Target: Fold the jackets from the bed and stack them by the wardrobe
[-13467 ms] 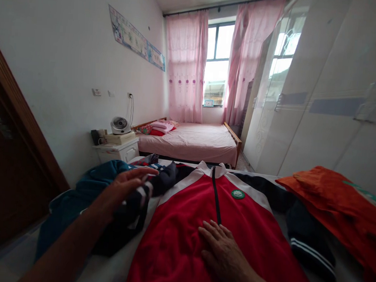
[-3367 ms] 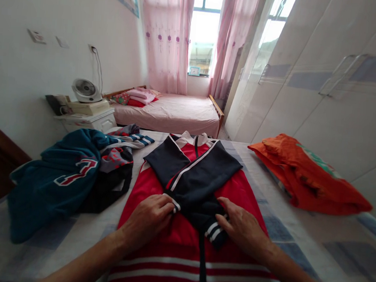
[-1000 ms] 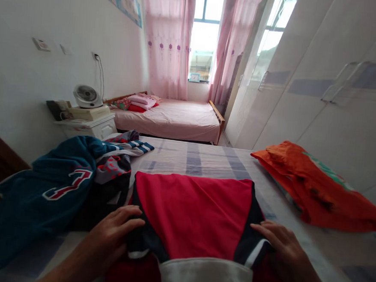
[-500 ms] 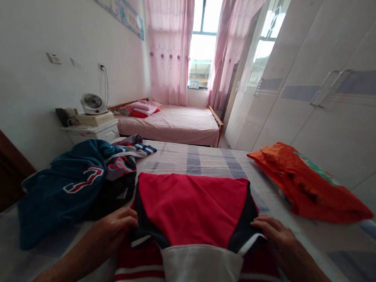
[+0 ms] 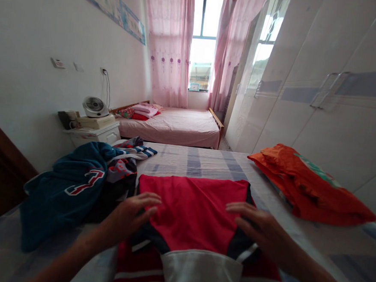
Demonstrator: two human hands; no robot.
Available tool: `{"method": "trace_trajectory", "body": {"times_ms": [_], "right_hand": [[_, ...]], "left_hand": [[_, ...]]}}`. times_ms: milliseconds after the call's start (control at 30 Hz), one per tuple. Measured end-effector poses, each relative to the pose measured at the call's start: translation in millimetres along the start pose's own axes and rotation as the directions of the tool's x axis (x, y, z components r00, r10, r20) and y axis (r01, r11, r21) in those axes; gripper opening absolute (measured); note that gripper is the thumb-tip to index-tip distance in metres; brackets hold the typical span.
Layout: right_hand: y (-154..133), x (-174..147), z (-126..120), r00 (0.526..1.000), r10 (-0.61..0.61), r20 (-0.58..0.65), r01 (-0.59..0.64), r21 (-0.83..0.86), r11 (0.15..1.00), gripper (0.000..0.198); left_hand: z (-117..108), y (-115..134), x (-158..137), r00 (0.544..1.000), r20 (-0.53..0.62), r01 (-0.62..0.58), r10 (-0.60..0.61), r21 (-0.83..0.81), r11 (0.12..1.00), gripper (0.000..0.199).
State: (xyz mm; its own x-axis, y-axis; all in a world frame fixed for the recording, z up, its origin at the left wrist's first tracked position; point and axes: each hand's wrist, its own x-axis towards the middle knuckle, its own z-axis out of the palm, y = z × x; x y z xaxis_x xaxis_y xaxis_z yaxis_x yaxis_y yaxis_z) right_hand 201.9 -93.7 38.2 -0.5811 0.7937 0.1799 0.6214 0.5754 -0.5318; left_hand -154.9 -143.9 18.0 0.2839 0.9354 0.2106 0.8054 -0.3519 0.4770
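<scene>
A red jacket [image 5: 192,210] with dark navy side panels, a white collar piece and white-striped red lower parts lies spread flat on the bed in front of me. My left hand [image 5: 138,212] is over its left side, fingers apart and pointing inward. On the opposite side my right hand [image 5: 253,225] hovers or rests over the dark panel, its fingers stretched out too. Neither hand grips the cloth; whether the fingertips touch it I cannot tell. The jacket's bottom part runs out of view at the lower edge.
A crumpled teal garment [image 5: 65,192] with dark and patterned clothes lies at left on the checked bedsheet [image 5: 206,161]. An orange folded garment [image 5: 307,183] is at right. Beyond stand a pink bed [image 5: 182,125], a nightstand [image 5: 106,133] with a fan [image 5: 95,106], and a white wardrobe [image 5: 330,133].
Both hands have let go of the jacket's side edges and moved inward and slightly up over the red cloth. The jacket lies nearly as before.
</scene>
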Motion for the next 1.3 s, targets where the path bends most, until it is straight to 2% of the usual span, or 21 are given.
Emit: {"method": "trace_trajectory", "body": {"times_ms": [67,133,200,267,367,500,600,800,933,1067,1133,1200,1300], "right_hand": [[26,28,-16,0.974,0.060,-0.217,-0.082,-0.091,0.992,0.035],[60,54,-22,0.935,0.151,-0.321,-0.221,-0.194,0.956,0.040],[93,73,-17,0.921,0.241,-0.305,-0.317,-0.230,0.920,0.045],[116,85,-7,0.923,0.286,-0.259,-0.347,-0.236,0.908,0.047],[131,91,7,0.933,0.292,-0.212,-0.339,-0.241,0.909,0.043],[128,91,10,0.935,0.290,-0.205,-0.337,-0.255,0.906,0.028],[125,89,3,0.923,0.284,-0.259,-0.348,-0.248,0.904,0.029],[126,83,-12,0.857,0.316,-0.408,-0.411,-0.170,0.896,0.033],[127,85,-12,0.843,0.337,-0.419,-0.449,-0.203,0.870,0.034],[125,88,-4,0.860,0.343,-0.377,-0.450,-0.245,0.859,0.031],[116,89,0,0.862,0.333,-0.383,-0.450,-0.273,0.850,0.033],[102,90,6,0.876,0.267,-0.401,-0.409,-0.324,0.853,0.042],[82,88,20,0.936,0.120,-0.331,-0.265,-0.440,0.858,0.049]], "left_hand": [[-12,-27,24,0.980,-0.149,0.158,-0.133,0.174,0.972,0.038],[-17,-54,47,0.958,-0.181,0.273,-0.224,0.320,0.907,0.043],[-16,-74,65,0.957,-0.124,0.290,-0.263,0.378,0.879,0.042],[-12,-85,76,0.962,-0.053,0.266,-0.267,0.385,0.884,0.036],[-7,-86,83,0.951,-0.014,0.285,-0.308,0.420,0.861,0.029],[-7,-79,83,0.926,-0.074,0.357,-0.371,0.495,0.792,0.030],[-13,-77,79,0.912,-0.119,0.390,-0.392,0.544,0.743,0.031],[-28,-77,72,0.905,-0.173,0.413,-0.389,0.577,0.704,0.034],[-28,-81,73,0.904,-0.181,0.415,-0.388,0.592,0.690,0.032],[-22,-77,77,0.898,-0.186,0.425,-0.399,0.601,0.676,0.028],[-16,-65,79,0.908,-0.211,0.413,-0.362,0.601,0.684,0.031],[-7,-47,81,0.940,-0.217,0.340,-0.262,0.588,0.734,0.037],[16,-23,74,0.994,-0.106,0.072,-0.021,0.500,0.863,0.047]]}}
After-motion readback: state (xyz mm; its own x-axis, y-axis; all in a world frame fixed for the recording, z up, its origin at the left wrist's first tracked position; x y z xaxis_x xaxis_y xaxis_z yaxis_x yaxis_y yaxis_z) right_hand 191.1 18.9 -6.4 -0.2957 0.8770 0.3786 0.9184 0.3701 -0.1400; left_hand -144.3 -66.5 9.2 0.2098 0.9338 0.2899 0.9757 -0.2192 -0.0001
